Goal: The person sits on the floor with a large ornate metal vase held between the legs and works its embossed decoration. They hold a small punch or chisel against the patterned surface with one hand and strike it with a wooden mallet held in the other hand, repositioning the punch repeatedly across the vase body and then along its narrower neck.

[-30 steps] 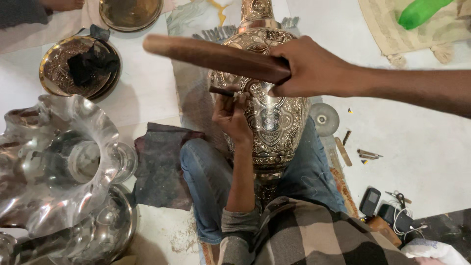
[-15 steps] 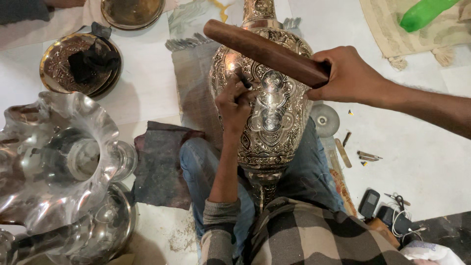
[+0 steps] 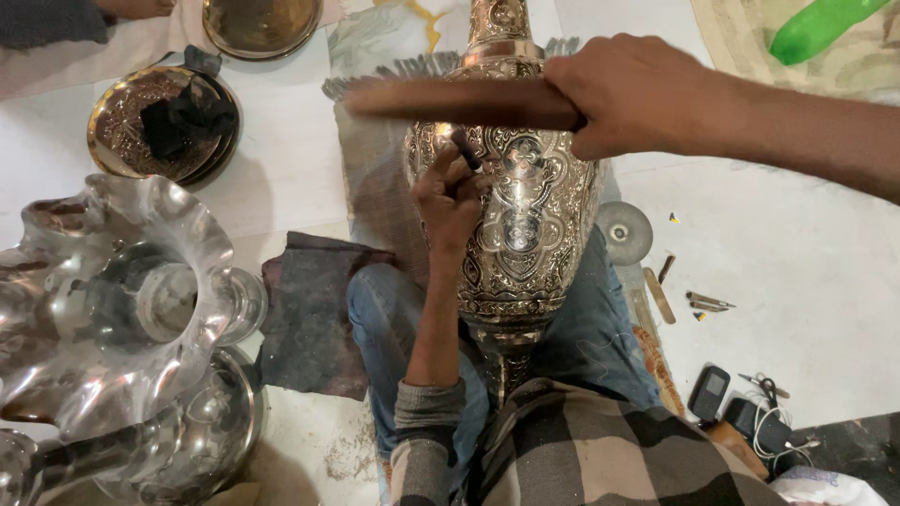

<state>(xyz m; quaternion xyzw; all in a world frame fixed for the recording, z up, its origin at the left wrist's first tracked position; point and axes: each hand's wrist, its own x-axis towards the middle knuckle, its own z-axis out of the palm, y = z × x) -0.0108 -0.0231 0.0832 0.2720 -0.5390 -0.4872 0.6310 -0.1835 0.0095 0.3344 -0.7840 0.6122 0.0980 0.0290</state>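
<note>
An engraved brass vase lies across my lap, neck pointing away from me. My left hand rests on its side and pinches a small dark chisel whose tip sits on the metal. My right hand grips a brown wooden mallet stick, held level just above the chisel and blurred by motion.
Shiny fluted metal vessels crowd the left. A brass plate with a dark rag and another plate lie beyond. A grey disc, small tools, phones and a green object lie at right. Dark cloth lies by my knee.
The mallet stick has swung from a tilt to nearly level, down toward the chisel. My left hand stays on the vase with the chisel.
</note>
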